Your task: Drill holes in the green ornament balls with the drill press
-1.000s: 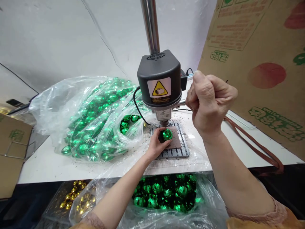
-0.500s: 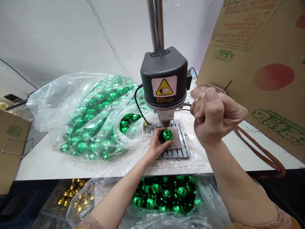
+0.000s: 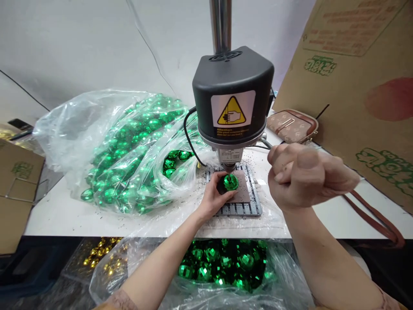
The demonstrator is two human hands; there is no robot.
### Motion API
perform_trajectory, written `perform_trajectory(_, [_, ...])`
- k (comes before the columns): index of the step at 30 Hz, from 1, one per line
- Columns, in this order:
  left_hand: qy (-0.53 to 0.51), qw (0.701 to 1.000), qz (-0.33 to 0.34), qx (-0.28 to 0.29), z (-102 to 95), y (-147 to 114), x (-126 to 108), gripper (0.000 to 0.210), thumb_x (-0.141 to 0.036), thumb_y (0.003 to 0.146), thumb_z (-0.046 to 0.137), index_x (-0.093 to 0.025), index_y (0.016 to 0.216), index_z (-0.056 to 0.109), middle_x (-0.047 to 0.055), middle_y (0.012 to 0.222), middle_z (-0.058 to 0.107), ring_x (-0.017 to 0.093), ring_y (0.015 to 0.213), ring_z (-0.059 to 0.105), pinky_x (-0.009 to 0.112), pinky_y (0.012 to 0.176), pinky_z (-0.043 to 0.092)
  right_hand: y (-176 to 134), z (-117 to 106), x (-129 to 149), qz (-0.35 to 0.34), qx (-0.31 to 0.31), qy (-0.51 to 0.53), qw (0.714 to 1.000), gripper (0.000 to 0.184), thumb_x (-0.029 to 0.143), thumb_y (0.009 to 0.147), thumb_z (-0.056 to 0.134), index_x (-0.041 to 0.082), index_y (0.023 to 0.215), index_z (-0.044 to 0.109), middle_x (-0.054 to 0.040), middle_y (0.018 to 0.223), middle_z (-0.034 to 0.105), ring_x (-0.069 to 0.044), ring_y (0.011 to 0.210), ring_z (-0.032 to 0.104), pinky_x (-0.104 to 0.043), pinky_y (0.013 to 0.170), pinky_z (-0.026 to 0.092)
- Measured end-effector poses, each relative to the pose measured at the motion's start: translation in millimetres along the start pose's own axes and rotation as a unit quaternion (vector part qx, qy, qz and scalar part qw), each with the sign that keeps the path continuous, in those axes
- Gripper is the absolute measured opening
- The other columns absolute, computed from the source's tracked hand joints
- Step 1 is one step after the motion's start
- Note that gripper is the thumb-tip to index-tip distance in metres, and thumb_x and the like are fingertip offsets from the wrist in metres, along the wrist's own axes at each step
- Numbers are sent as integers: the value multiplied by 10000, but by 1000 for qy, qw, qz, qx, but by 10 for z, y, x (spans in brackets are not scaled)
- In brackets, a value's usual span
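Note:
A black bench drill press with a yellow warning label stands in the middle of the table. Under its chuck, a faceted green ball sits on a brownish pad over the slotted metal base. My left hand pinches that ball between thumb and fingers, and the drill bit meets its top. On the right, my right hand is wrapped in a fist around the end of the press's metal lever; most of the grip is hidden by my fingers.
Left of the press lies a clear plastic bag full of green balls. Another bag of green balls is open below the table's front edge, with gold balls beside it. A patterned purse and large cardboard box stand right.
My right hand has pulled lower and toward me with the lever. The drill head has come down so its bit reaches the ball; the left hand keeps its hold.

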State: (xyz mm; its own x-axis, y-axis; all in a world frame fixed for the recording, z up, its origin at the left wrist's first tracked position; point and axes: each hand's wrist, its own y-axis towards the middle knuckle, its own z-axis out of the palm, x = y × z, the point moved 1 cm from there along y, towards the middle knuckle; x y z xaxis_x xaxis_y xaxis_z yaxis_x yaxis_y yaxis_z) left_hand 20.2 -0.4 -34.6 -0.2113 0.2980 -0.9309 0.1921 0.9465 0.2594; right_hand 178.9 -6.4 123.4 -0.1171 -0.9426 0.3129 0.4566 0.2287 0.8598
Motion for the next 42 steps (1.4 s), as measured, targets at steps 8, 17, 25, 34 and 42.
perform_trajectory(8, [-6,1000,-4,3,-5,-4,-9,537,-317,769,819,-217,1205,522,84,1227,630,240,1139,610,397,1012,484,-69,-92,-80,-62,44,26,997,478,157,809,599,178,527,213,68,418,253,-46,367,291,-277,393,222])
perform_trajectory(17, [-8,1000,-8,-8,7,3,21,560,-332,749,830,-225,1213,534,73,1198,628,243,1133,606,405,1015,474,-140,-151,-172,-102,81,65,989,353,129,803,531,183,529,317,63,440,334,-55,350,334,-272,403,247])
perform_trajectory(25, [-20,999,-23,-14,16,10,-68,531,-301,737,832,-208,1180,553,78,1173,650,242,1091,631,402,978,500,-42,-73,-40,-2,38,46,998,423,181,847,577,174,510,321,67,430,329,-44,350,308,-275,403,236])
perform_trajectory(34, [27,989,-46,-140,-8,-100,-207,512,-324,714,843,-204,1121,557,69,1058,660,240,991,657,391,869,538,708,296,-15,289,27,39,956,418,210,822,659,187,454,461,75,369,346,-31,307,288,-240,315,159])
perform_trajectory(42, [104,967,141,-187,-316,-419,-294,474,-353,810,783,-239,1186,517,111,1238,610,269,1204,613,465,1030,495,676,285,-20,294,14,30,955,393,200,798,668,176,452,481,71,367,371,-29,286,294,-238,312,154])
